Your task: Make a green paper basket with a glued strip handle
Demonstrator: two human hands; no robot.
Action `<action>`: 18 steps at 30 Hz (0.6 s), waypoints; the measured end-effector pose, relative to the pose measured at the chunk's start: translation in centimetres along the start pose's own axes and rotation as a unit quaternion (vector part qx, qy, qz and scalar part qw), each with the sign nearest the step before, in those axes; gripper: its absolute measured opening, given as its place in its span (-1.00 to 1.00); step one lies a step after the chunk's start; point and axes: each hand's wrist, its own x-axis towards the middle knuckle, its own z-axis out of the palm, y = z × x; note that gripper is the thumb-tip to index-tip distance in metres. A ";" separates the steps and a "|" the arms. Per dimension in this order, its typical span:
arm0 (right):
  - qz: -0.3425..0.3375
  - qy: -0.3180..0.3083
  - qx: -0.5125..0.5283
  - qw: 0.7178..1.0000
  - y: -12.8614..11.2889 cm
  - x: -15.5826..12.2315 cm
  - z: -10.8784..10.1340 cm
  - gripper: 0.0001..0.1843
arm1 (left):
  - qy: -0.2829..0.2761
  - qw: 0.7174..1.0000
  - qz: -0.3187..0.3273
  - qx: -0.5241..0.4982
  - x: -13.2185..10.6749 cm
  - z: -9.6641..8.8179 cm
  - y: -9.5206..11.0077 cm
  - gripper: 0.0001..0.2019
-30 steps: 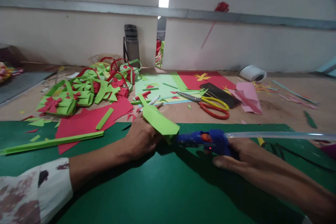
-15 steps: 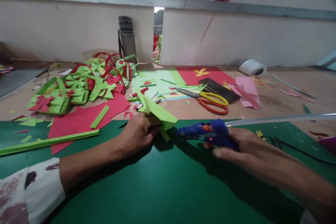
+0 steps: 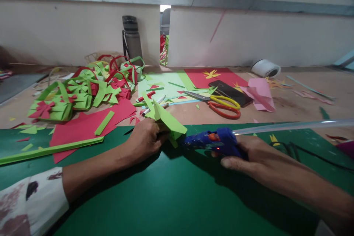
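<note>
My left hand [image 3: 148, 137] is closed on a folded piece of light green paper [image 3: 172, 121], held up over the green mat [image 3: 166, 195]. My right hand [image 3: 249, 155] grips a blue hot glue gun [image 3: 218, 142] with a small red light lit on its side. A long clear glue stick [image 3: 287, 126] sticks out of the gun's back. The nozzle points left and is at the paper's lower right edge; whether it touches, I cannot tell. My left fingertips are partly hidden behind the paper.
Green and red paper baskets [image 3: 59, 103] are heaped at the back left, by a grey bottle [image 3: 132, 40]. Scissors [image 3: 221, 105] and a black phone [image 3: 231, 94] lie beyond my hands. Red paper [image 3: 83, 131] and a green strip [image 3: 52, 150] are at left. A black cable [image 3: 312, 155] trails right.
The glue gun in my right hand has moved slightly left, bringing its nozzle closer to the green paper. My left hand keeps its hold on the paper, almost still.
</note>
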 end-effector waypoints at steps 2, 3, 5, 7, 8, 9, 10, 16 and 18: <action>-0.007 0.005 -0.002 1.000 -0.2 -0.1 0.1 -0.76 | -0.013 0.999 0.019 0.033 0.0 0.0 0.0 -0.85; -0.013 0.007 -0.004 1.000 -0.3 -0.2 0.1 -0.77 | -0.019 0.998 0.028 0.051 0.1 0.0 0.0 -0.83; -0.027 0.011 -0.005 1.000 -0.4 -0.2 0.3 -0.75 | -0.021 0.997 0.029 0.070 0.1 0.0 -0.1 -0.83; -0.040 0.011 -0.002 0.999 -0.4 -0.3 0.5 -0.73 | -0.022 0.996 0.026 0.082 0.1 0.0 -0.1 -0.82; -0.043 0.010 0.000 0.999 -0.4 -0.3 0.6 -0.72 | -0.023 0.996 0.026 0.086 0.1 0.0 -0.1 -0.82; -0.045 0.011 0.001 0.999 -0.4 -0.3 0.7 -0.73 | -0.024 0.996 0.026 0.088 0.1 0.0 -0.1 -0.82; -0.046 0.013 -0.001 0.999 -0.4 -0.3 0.8 -0.74 | -0.027 0.995 0.026 0.089 0.1 0.0 -0.1 -0.82; -0.048 0.021 0.005 0.999 -0.9 -0.3 0.9 -0.75 | -0.031 0.994 0.030 0.101 0.1 0.0 -0.2 -0.82; -0.046 0.016 0.012 0.999 -1.1 -0.3 0.9 -0.75 | -0.027 0.994 0.028 0.099 0.1 0.0 -0.2 -0.83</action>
